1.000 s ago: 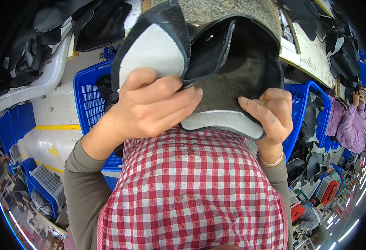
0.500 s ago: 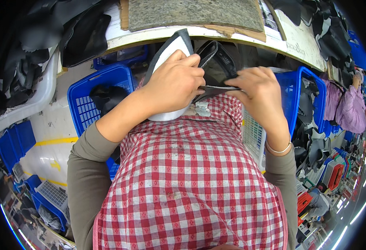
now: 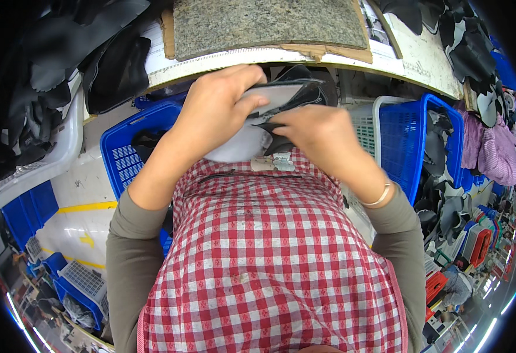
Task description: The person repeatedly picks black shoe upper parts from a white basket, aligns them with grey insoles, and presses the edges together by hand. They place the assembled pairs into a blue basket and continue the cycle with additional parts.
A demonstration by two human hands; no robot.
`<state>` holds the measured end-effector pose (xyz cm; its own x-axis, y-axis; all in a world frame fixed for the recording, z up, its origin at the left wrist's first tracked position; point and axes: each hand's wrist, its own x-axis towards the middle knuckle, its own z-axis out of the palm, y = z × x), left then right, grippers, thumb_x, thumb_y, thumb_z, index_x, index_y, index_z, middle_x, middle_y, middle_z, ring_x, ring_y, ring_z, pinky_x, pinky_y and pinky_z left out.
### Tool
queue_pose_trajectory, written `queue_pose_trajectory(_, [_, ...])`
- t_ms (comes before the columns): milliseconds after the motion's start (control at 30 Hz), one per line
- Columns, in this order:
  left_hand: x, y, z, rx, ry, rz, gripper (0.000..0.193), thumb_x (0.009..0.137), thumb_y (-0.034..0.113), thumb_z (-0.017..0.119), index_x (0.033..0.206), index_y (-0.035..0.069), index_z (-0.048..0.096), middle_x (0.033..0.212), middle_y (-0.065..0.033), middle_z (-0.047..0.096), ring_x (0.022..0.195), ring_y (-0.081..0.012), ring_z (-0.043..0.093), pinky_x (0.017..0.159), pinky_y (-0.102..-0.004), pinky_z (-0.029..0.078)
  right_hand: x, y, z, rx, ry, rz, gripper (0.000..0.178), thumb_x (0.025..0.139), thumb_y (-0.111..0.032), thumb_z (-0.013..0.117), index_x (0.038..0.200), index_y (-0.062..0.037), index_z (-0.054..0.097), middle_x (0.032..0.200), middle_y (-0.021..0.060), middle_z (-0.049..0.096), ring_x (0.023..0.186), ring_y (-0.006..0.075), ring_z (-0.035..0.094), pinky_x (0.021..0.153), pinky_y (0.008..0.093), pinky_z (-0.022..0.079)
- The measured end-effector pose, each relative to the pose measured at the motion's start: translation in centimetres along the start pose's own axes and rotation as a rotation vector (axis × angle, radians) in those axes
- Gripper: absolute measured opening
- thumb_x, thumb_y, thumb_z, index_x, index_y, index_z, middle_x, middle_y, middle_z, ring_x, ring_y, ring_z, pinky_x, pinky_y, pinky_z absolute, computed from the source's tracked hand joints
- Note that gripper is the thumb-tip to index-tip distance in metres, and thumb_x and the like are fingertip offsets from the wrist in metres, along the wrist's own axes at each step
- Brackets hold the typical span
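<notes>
Just in front of the checked apron, both hands are closed on a black shoe upper with a white lining (image 3: 237,147). My left hand (image 3: 219,106) grips its upper left side, thumb lying over the pale lining. On the other side, the fingers of my right hand (image 3: 316,129) pinch a black edge near the middle of the piece. Its black far end is folded and partly blurred beyond the fingers. Part of the upper is hidden behind both hands.
A stone slab (image 3: 269,26) lies on the white worktable (image 3: 422,70) ahead. Blue baskets stand at left (image 3: 114,153) and right (image 3: 405,141), with black pieces in them. More black pieces (image 3: 114,76) hang over the table's left side. A person in purple (image 3: 499,153) is at far right.
The upper has tipped over from pointing upward and now lies flatter. My left hand has moved up and left; my right hand has come inward, closer to the left.
</notes>
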<state>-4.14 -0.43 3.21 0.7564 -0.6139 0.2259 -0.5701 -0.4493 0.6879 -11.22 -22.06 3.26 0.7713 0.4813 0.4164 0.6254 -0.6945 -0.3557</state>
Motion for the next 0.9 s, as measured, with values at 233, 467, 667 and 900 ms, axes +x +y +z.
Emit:
queue_pose_trajectory(233, [-2.5, 0.0, 0.2, -0.043, 0.015, 0.008, 0.017, 0.087, 0.011, 0.077, 0.099, 0.005, 0.067, 0.086, -0.0122, 0.061, 0.077, -0.0339, 0.066, 0.063, -0.0397, 0.051, 1.2, 5.1, -3.4, 0.269, -0.045, 0.193, 0.026, 0.087, -0.026, 0.084, 0.097, -0.0044, 0.072, 0.080, 0.0027, 0.068, 0.074, 0.0123, 0.062, 0.069, 0.0304, 0.051])
queue_pose_trajectory(467, [-3.3, 2.2, -0.5, 0.169, -0.049, 0.472, 0.018, 0.071, 0.005, 0.073, 0.080, 0.005, 0.058, 0.076, -0.0067, 0.051, 0.068, -0.0240, 0.060, 0.056, -0.0370, 0.048, 2.3, 8.0, 2.0, 0.916, -0.145, 0.713, 0.020, 0.095, -0.023, 0.079, 0.090, -0.0043, 0.076, 0.080, -0.0048, 0.066, 0.078, 0.0065, 0.057, 0.074, 0.0248, 0.046])
queue_pose_trajectory(667, [-5.3, 2.9, 0.9, 0.008, -0.183, 0.522, 0.016, 0.075, 0.014, 0.068, 0.077, 0.009, 0.052, 0.076, -0.0050, 0.048, 0.073, -0.0219, 0.059, 0.056, -0.0357, 0.049, -1.1, 12.3, 7.3, 0.678, -0.340, 0.913, 0.024, 0.096, -0.026, 0.078, 0.098, -0.0021, 0.077, 0.083, -0.0005, 0.070, 0.075, 0.0098, 0.062, 0.072, 0.0236, 0.049])
queue_pose_trajectory(900, [-5.3, -1.3, 1.4, -0.345, -0.088, -0.256, 0.024, 0.100, 0.018, 0.069, 0.107, -0.001, 0.054, 0.093, -0.0214, 0.062, 0.080, -0.0364, 0.061, 0.072, -0.0405, 0.050, 2.0, 9.8, -3.9, 0.833, -0.100, 0.715, 0.046, 0.105, -0.036, 0.061, 0.135, -0.0021, 0.066, 0.125, 0.0165, 0.074, 0.111, 0.0289, 0.073, 0.087, 0.0373, 0.061])
